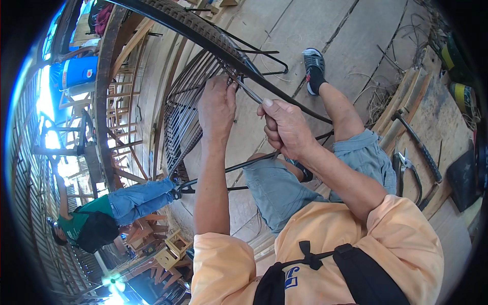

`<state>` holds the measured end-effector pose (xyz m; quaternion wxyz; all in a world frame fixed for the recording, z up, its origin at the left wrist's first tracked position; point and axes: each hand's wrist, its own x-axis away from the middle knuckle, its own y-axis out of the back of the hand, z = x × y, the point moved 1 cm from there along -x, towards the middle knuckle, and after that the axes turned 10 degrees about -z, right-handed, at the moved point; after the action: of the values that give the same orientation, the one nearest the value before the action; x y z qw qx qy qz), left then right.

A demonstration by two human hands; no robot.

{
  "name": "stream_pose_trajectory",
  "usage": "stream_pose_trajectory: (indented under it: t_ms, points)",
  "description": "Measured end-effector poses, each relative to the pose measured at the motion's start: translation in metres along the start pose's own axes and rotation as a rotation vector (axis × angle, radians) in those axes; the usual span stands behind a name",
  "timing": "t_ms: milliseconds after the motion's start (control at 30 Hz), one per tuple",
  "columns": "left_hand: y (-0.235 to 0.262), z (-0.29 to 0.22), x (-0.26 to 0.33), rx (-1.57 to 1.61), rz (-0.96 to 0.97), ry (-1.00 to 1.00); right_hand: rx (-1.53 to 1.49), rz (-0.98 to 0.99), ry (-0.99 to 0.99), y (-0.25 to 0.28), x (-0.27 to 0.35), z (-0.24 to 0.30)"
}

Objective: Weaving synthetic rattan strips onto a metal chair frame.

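A black metal chair frame (203, 35) with a woven rattan rim and several parallel cane strands (183, 101) stands in front of me. My left hand (217, 107) presses its fingers against the strands just below the rim. My right hand (284, 127) is closed around a thin grey strip (250, 91) that runs up to the frame near my left fingers. My knees in grey shorts sit under the frame, and my foot in a grey shoe (314, 63) rests on the plank floor.
A hammer (419, 145) and pliers (406, 165) lie on a wooden board at the right. Another person in a green shirt and jeans (117, 208) crouches at the left among wooden chair frames. A blue barrel (76, 71) stands at the far left.
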<state>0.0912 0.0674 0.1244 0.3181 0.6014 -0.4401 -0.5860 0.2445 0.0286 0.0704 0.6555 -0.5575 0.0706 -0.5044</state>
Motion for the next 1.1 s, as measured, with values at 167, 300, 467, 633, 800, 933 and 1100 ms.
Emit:
stream_pose_trajectory:
  t_ms: [167, 300, 467, 633, 800, 933, 1100]
  points:
    - [-0.003, 0.004, -0.003, 0.018, 0.017, -0.057, 0.072, -0.042, 0.019, 0.022, -0.018, -0.019]
    - [-0.005, 0.004, -0.006, 0.065, 0.039, -0.062, 0.315, -0.101, 0.176, 0.031, -0.048, -0.039]
    - [-0.007, 0.0, -0.007, -0.017, 0.04, -0.032, 0.36, -0.127, 0.16, 0.034, -0.074, -0.056]
    - [-0.01, -0.005, -0.005, -0.007, 0.015, 0.067, 0.369, -0.188, 0.164, 0.023, -0.09, -0.067]
    - [-0.016, -0.011, -0.001, -0.107, -0.079, 0.137, 0.321, -0.23, -0.012, 0.003, -0.106, -0.071]
    - [-0.009, -0.006, 0.0, -0.105, -0.147, 0.053, 0.33, -0.279, -0.146, -0.007, -0.112, -0.066]
    - [0.015, 0.011, 0.0, 0.177, 0.029, 0.397, 0.48, -0.232, -0.15, -0.008, -0.111, -0.061]
